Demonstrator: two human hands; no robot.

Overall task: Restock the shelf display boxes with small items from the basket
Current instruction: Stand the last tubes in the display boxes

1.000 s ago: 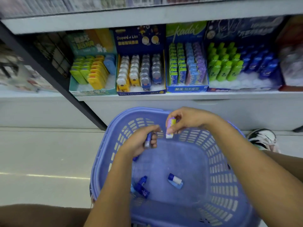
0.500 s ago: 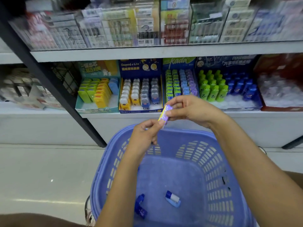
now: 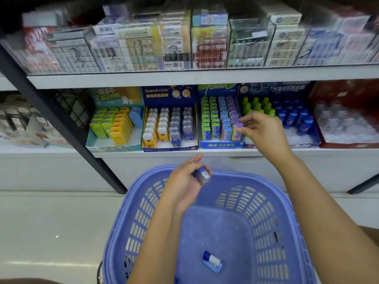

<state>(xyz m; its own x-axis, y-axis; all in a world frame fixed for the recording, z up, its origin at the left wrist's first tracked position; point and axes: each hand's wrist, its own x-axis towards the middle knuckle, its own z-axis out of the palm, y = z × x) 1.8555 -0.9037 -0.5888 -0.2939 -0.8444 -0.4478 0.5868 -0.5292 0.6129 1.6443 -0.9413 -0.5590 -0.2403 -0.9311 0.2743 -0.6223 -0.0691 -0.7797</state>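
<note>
Right grip: right hand (image 3: 264,132) has its fingers spread and nearly straight, tips touching the purple pack (image 3: 236,131). No pinch is visible, so I read the grip as apart.
Purple pack: upright at the front of the purple column, rightmost row of the green-blue-purple display box (image 3: 220,144). Blur hides whether it is fully seated.
Risk 1: if the pack sits loose, a fingertip catching it on withdrawal could tip it over the box's low front lip onto the shelf (image 3: 205,153).
Risk 2: the back of the hand lies in front of the green bottles (image 3: 256,105) next door. A sideways pull-out could knock the front ones over.
Left grip: left hand (image 3: 182,185) is clamped on a blue-grey item (image 3: 202,176), held over the far rim of the basket (image 3: 264,218).
Risk 3: the item sticks out past the fingers, so the hold looks shallow. A slip while attention is on the shelf probably drops it into the basket. Carried forward of the rim, it would land on the floor (image 3: 51,222).
Risk 4: it resembles the grey-faced pieces in the Gaspard et Lisa box (image 3: 170,148). The adjacent columns there look alike, so a wrong-column placement is plausible.
Basket contents: one blue-and-white item (image 3: 212,261) lies on the bottom.
Risk 5: the left forearm may hide further pieces, which could then be missed.
</note>
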